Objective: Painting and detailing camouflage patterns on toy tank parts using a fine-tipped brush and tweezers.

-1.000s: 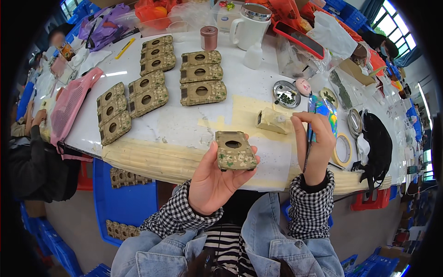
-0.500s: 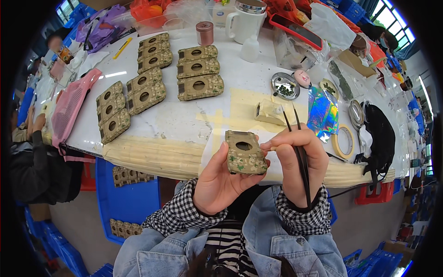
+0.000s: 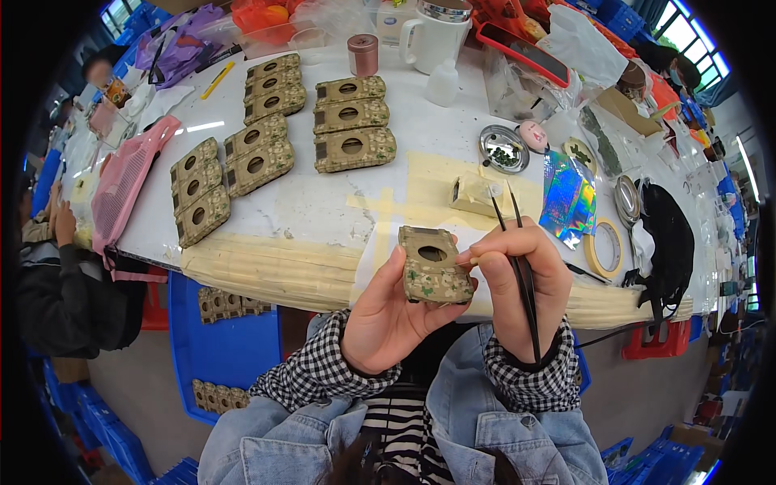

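My left hand (image 3: 373, 330) is closed round a camouflage-patterned casing (image 3: 440, 284) with a round hole in its top face. It is held tilted above the table's front edge, its near side facing me. Black tweezers (image 3: 529, 301) rest in my right hand (image 3: 543, 260), tips pointing up and away, slightly apart. Thumb and forefinger of that hand also pinch a thin light stick (image 3: 474, 261), whose tip is at the casing's right edge. Whether the tip touches the casing is hard to make out. Beyond my hands is a small taped block (image 3: 473, 196).
Several similar casings (image 3: 352, 149) stand in rows at the left. A round metal dish (image 3: 505, 149) holds small green bits. Around it are holographic sheets (image 3: 568, 194), a tape roll (image 3: 605, 249) and a black pouch (image 3: 667, 238). A white mug (image 3: 436, 40) stands behind; a blue tray (image 3: 226, 347) sits below left.
The casing in my left hand has tipped, so more of its near side with green patches shows. My right hand keeps the tweezers and stick close beside it.
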A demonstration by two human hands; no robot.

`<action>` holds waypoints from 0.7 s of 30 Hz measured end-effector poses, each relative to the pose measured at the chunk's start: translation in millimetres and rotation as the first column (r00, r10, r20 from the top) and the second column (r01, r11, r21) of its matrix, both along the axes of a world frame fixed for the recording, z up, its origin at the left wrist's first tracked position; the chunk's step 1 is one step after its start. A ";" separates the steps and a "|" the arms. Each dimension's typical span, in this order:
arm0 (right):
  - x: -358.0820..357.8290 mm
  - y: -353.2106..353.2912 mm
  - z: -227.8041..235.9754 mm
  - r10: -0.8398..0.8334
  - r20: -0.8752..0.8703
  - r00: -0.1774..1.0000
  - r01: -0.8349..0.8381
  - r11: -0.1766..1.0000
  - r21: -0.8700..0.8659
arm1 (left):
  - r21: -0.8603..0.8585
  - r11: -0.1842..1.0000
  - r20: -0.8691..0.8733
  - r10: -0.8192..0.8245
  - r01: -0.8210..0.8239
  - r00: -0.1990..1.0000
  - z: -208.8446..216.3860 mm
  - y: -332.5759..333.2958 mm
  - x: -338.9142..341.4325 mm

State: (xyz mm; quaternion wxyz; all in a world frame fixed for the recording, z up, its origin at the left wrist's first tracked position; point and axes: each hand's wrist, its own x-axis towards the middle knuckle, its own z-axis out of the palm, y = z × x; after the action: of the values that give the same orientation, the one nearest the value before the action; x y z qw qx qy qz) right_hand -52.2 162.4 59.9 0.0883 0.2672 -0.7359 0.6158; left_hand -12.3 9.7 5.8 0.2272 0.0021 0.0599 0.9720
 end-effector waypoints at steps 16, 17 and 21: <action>-0.9 -0.1 -1.5 0.016 0.063 0.998 -0.013 0.999 -0.051 | 0.000 1.000 -0.010 -0.006 0.006 1.000 -2.1 -1.1 -0.5; 0.5 -1.6 -1.2 0.027 0.126 0.992 -0.011 0.992 -0.122 | 0.012 1.000 -0.026 -0.009 0.010 1.000 -3.6 -1.4 -1.1; -9.7 5.9 -1.2 -0.127 0.166 0.978 0.155 0.974 -0.167 | 0.064 0.998 -0.012 -0.005 0.005 1.000 -8.3 -6.1 -1.7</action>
State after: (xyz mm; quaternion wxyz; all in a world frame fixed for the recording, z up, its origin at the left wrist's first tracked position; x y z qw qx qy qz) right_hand -61.9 168.3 58.7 0.0984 0.1565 -0.6993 0.6905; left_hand -14.0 3.6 -2.4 0.2291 0.0152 0.0302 0.9728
